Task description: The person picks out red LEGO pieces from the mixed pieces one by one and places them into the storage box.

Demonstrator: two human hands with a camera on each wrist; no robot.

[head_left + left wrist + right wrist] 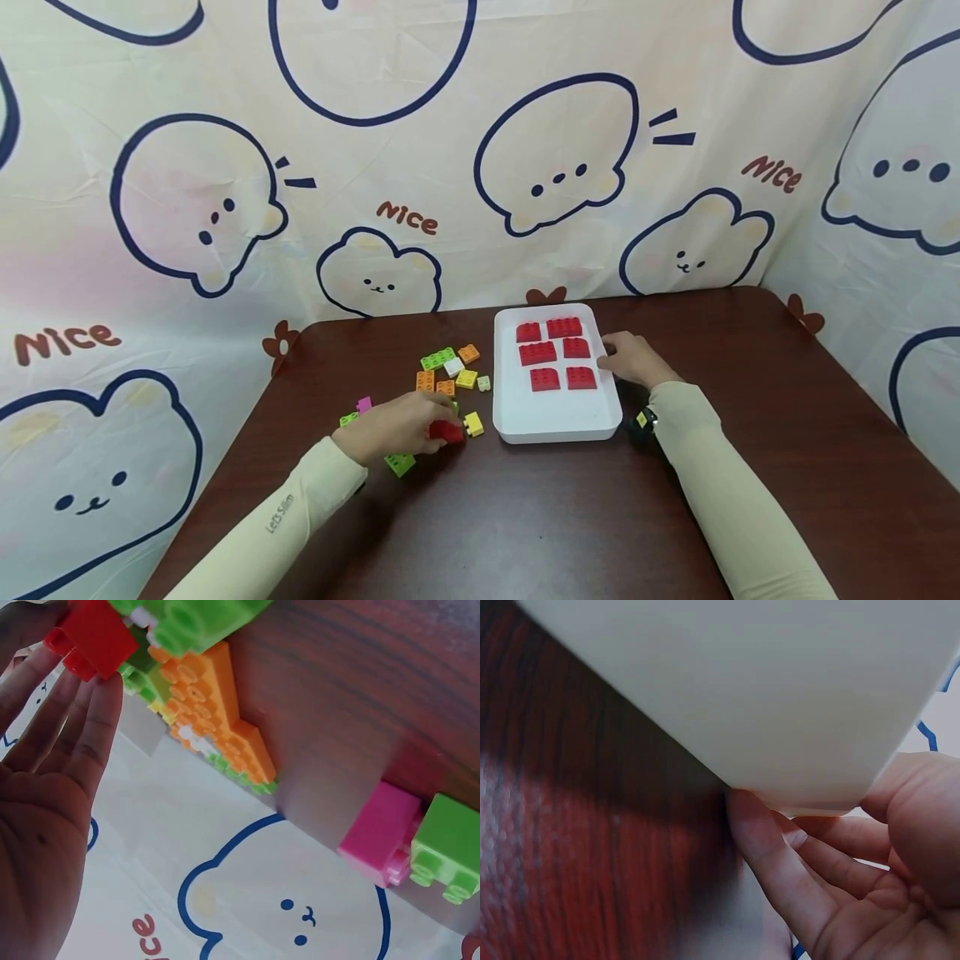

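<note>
My left hand (397,423) reaches over the loose bricks and pinches a red toy brick (447,431) between thumb and fingertips. In the left wrist view that red brick (96,641) shows its studs, held at the fingertips beside a green brick (199,622). My right hand (637,360) holds the right side of a white tray (558,423). From the right wrist, the fingers (776,862) curl at the tray's lower edge, with the thumb against its wall. Several red bricks (537,353) lie in rows inside the tray.
Left of the tray lie loose bricks: green (438,359), orange (468,353), white (453,367) and yellow (473,424). A pink brick (364,405) and another green brick (400,464) lie around the left hand. The dark wooden table (555,517) ends at a patterned cloth (450,167).
</note>
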